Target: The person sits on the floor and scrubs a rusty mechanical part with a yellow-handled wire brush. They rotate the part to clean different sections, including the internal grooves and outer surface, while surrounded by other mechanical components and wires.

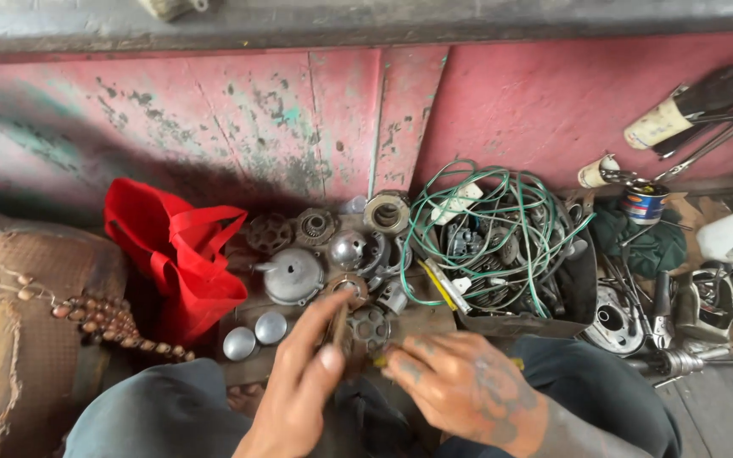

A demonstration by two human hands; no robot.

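the left hand (299, 394) pinches a thin brown rod (340, 325) upright over a small toothed metal part (369, 326) on the board in front of the knees. the right hand (460, 386) is closed around a yellow-handled tool (381, 360) beside that part. the rod looks likely to slip off, scattering the round metal caps (254, 336) nearby.

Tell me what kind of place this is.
Probably an informal repair workshop, worked on the floor. Worn metal parts such as a domed cover lie beside a tangle of green wire, and hand tools lean against the chipped red wall.
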